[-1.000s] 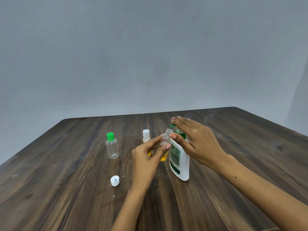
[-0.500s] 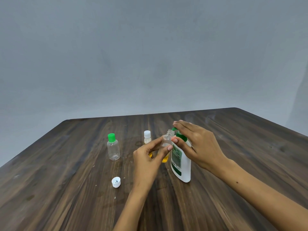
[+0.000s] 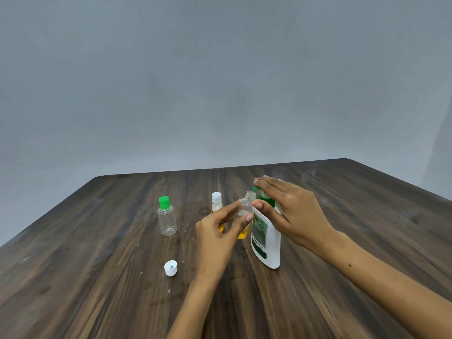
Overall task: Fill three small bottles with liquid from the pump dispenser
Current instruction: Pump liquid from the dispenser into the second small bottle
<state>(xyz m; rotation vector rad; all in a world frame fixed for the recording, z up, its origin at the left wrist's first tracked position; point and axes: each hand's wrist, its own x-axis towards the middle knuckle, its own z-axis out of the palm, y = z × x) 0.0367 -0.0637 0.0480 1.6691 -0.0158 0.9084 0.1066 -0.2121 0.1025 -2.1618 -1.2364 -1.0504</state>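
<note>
My left hand [image 3: 217, 233] pinches an uncapped small clear bottle [image 3: 245, 209] with yellow liquid at its bottom, its mouth just left of the green nozzle. A white pump dispenser [image 3: 266, 241] with a green pump head [image 3: 265, 198] stands on the wooden table [image 3: 342, 216]. My right hand [image 3: 291, 211] lies over the pump head, fingers straight on top, thumb against the dispenser's shoulder. A clear bottle with a green cap [image 3: 166, 218] stands to the left. A small bottle with a white cap [image 3: 216, 202] stands behind my left hand, partly hidden.
A loose white cap [image 3: 170, 267] lies on the table in front and left of my left hand. The table's far edge meets a grey wall.
The view shifted slightly. My right hand stays on the pump head and my left hand keeps the open bottle at the nozzle; no clear movement otherwise.
</note>
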